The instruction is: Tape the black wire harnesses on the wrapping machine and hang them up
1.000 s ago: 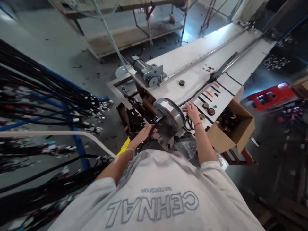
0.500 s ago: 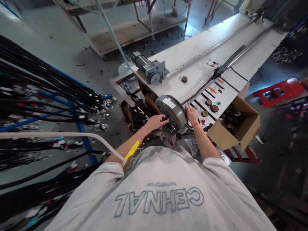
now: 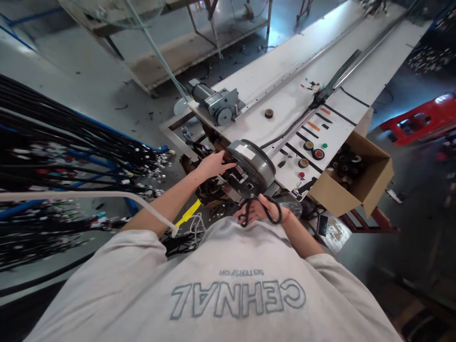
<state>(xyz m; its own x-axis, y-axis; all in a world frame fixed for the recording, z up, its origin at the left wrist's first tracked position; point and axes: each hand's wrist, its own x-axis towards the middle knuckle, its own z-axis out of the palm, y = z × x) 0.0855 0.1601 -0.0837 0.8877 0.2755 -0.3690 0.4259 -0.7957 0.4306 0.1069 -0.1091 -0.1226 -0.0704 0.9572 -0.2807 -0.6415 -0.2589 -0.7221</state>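
Note:
A round grey machine head (image 3: 254,161) with a white label sits at the near end of the long white table. At its left side is my left hand (image 3: 213,165), thumb and fingers apart, fingertips by the machine's edge. Close to my shirt, below the machine, my right hand (image 3: 261,210) is wrapped round a looped black cable (image 3: 245,213). Another black cable bundle (image 3: 295,124) runs from the machine along the table to a dark metal channel.
A grey motor (image 3: 213,100) is mounted at the table's left edge. Tape rolls (image 3: 303,163) and push buttons lie on the white table (image 3: 278,61). An open cardboard box (image 3: 374,183) stands at the right. Hanging black cables (image 3: 71,123) fill the left.
My right hand has come from the machine's right side down towards my shirt, with the looped black cable now in it. My left hand has shifted left and up.

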